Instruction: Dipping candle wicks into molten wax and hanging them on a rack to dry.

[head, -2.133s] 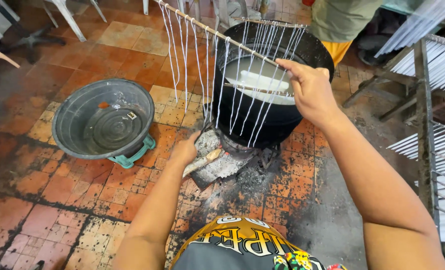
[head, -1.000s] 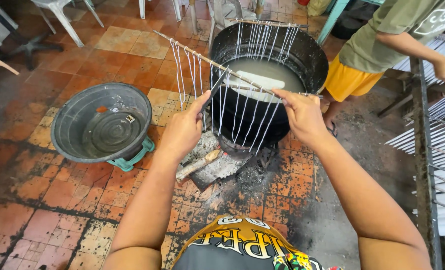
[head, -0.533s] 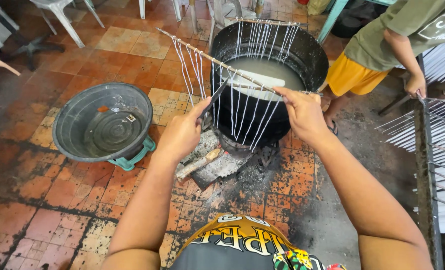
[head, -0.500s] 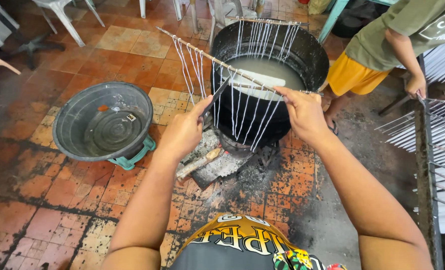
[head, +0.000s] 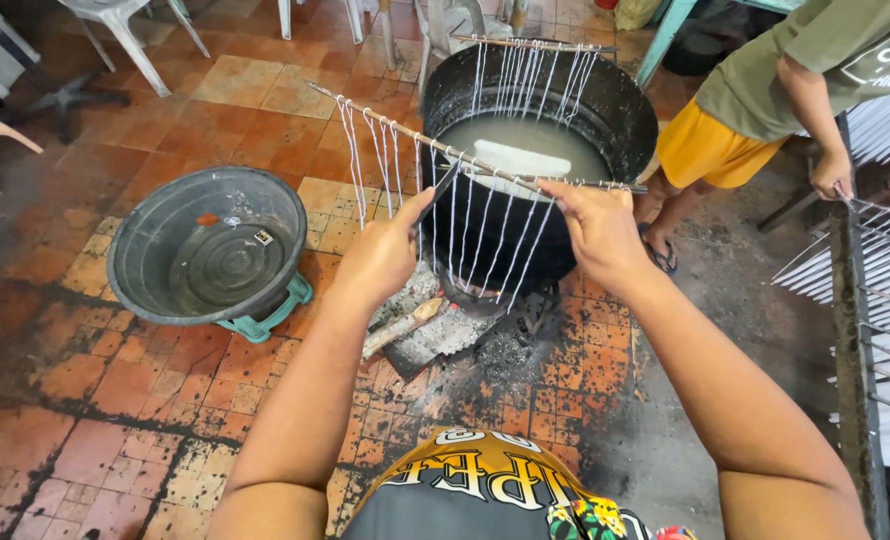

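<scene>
Soft, even daylight (source perhaps upper left) — faint shadows, sharp centre, wide-angle bending at edges.

A small candle-making workshop, set up on a stained, soot-marked terracotta tile floor (head: 165, 400). A large blackened pot (head: 540, 110) of pale molten wax sits over a wood fire with ash and a charred log (head: 405, 325) beneath it, thin sticks (head: 435, 140) strung with white wicks held and resting across its rim. A dark plastic basin (head: 208, 245) stands nearby on a green stool, metal drying racks (head: 865, 300) hold rows of white tapers at right, where another worker (head: 765, 90) stands, and plastic chairs (head: 125, 30) line the back.
</scene>
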